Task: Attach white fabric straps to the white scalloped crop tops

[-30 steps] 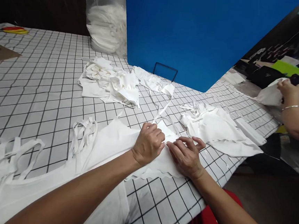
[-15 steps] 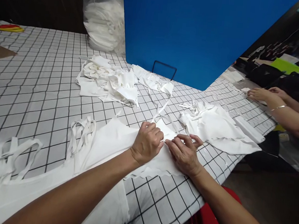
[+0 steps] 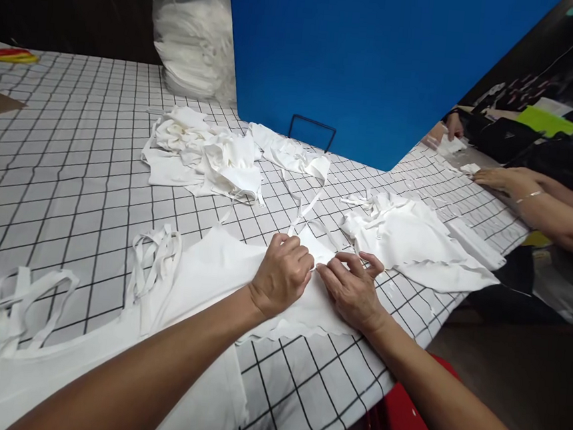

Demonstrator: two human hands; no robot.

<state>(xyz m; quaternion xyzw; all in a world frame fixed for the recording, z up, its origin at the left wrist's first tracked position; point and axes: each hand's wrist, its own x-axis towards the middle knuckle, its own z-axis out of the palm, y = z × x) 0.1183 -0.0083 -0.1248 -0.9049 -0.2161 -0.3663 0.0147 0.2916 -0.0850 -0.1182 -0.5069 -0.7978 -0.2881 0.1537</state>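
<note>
A white strappy garment [image 3: 232, 264] lies spread on the checked tabletop, its thin straps reaching away from me. My left hand [image 3: 284, 273] is closed in a fist on its upper edge. Close beside it, my right hand [image 3: 353, 289] pinches the same edge between thumb and forefinger, its other fingers loosely bent. What exactly sits between the fingertips is too small to make out. More white garments with looped straps [image 3: 154, 264] lie at the left, partly under my left forearm.
Crumpled white garments [image 3: 201, 154] lie beyond my hands, and another white stack [image 3: 405, 232] is at the right. Behind stand a blue board [image 3: 320, 57] with a wire stand and a clear bag of white pieces [image 3: 195, 46]. A co-worker's hands [image 3: 505, 180] work at the right edge.
My hands stay almost in place on the garment. The view shifts slightly, and another hand now shows at the far right behind the board.
</note>
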